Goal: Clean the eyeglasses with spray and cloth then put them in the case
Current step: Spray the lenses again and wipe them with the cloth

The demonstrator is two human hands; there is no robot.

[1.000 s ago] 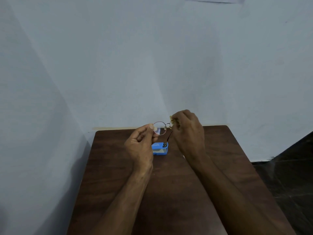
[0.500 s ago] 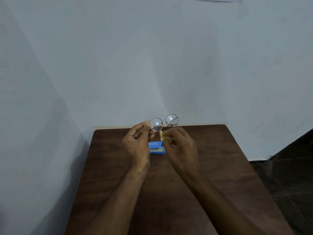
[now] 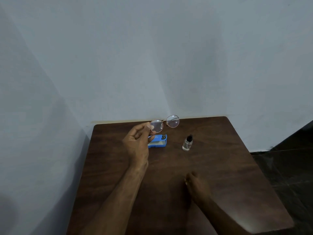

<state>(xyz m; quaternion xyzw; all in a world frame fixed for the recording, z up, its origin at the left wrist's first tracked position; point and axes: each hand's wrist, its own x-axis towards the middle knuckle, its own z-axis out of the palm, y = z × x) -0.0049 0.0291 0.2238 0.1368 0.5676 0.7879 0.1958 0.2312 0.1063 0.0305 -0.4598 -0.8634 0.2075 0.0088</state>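
Right hand (image 3: 196, 184) has come off the eyeglasses (image 3: 172, 122). Half a second ago it worked at the lenses with a yellowish cloth, just above the case (image 3: 159, 142). It now sits low over the table (image 3: 220, 158), well to the near right of the case.

- Right hand: blurred and dark, fingers look curled. A pale fleck shows at its front edge, possibly the cloth. Cannot tell whether it grips anything.
- Left hand (image 3: 138, 145): alone with the glasses, pinching the rim of the nearer lens between thumb and fingers. Hand partly covers the case's left end.
- Eyeglasses: in the air, just above and behind the case, lenses facing the wearer, temples not clearly seen.
- Case: blue, on the table, looks to be lying open.
- Spray bottle (image 3: 187, 144): upright, dark cap, right of the case and apart from it, uncovered now that the right hand has dropped away.

Judgement: wiping looks finished or paused. The glasses hang close to the case, so stowing them seems the likely step. A one-handed rim pinch risks a fresh smudge.
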